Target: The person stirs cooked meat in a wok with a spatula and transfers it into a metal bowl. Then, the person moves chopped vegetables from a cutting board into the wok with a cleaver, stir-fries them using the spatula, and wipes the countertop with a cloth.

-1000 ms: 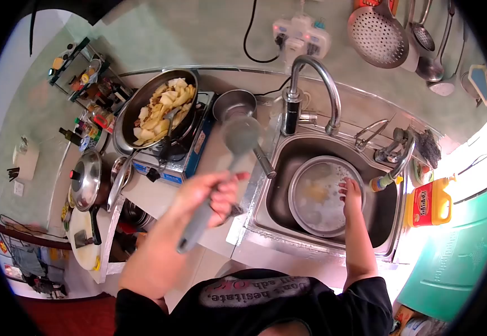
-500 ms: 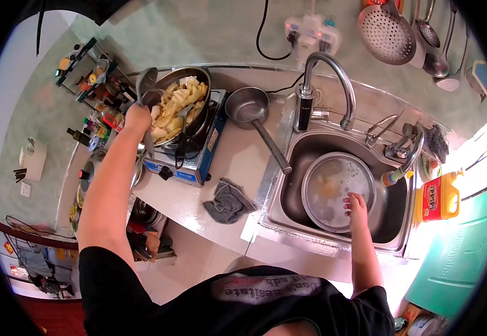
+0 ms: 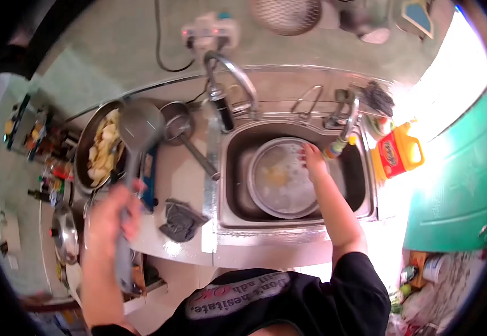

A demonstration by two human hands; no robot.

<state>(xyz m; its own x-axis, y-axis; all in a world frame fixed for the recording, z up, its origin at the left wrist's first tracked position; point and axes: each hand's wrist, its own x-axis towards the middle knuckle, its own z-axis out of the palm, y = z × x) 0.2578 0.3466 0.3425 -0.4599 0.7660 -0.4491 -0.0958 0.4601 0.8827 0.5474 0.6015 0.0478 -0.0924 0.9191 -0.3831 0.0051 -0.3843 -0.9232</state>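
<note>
My left hand [image 3: 114, 215] is wrapped around the handle of a grey ladle [image 3: 141, 124], raised over the counter with its bowl pointing away from me. The ladle and hand are blurred by motion. Behind the ladle, a wok [image 3: 84, 144] of pale yellow food pieces [image 3: 104, 148] sits on a blue portable stove [image 3: 149, 185]. My right hand [image 3: 313, 160] is over the sink with its fingers apart, by the upper right rim of a round metal basin [image 3: 254, 193]. Cloudy, foamy water fills the basin. Whether the fingers touch its rim I cannot tell.
A small saucepan [image 3: 176, 123] stands between stove and sink [image 3: 235, 218]. A dark cloth [image 3: 182, 220] lies on the counter. Taps [image 3: 221, 106] rise behind the sink, and a yellow detergent jug [image 3: 397, 151] is at its right. Seasoning bottles [image 3: 53, 173] crowd the far left.
My left hand has lifted the ladle away from the wok, towards me and right. My right hand has shifted to the basin's upper right side. The view has swung right.
</note>
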